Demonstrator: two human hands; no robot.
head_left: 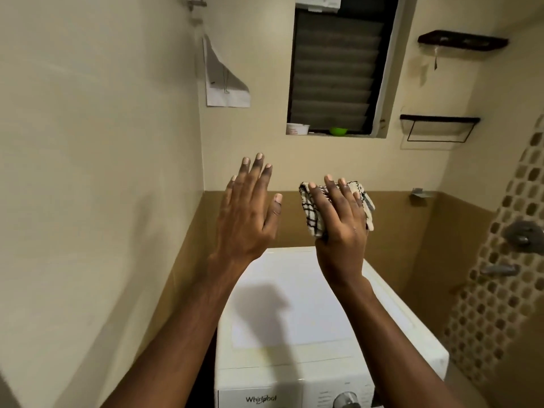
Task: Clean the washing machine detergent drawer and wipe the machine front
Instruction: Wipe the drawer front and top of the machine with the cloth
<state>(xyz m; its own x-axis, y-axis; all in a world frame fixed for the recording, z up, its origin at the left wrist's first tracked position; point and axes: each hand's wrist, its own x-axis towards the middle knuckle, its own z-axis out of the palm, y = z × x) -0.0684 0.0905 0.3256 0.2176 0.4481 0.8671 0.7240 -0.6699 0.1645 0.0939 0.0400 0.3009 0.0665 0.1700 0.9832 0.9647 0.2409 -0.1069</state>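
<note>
Below us stands the white washing machine (297, 319), pushed into the corner against the tan wall, its bare top catching the shadow of our arms. On its front panel, at the frame's lower edge, we see the detergent drawer (259, 399) shut, beside the dial (346, 399). We raise both hands above the machine: our left hand (247, 213) spread flat and empty, our right hand (343, 219) clutching a folded checked cloth (312, 213).
</note>
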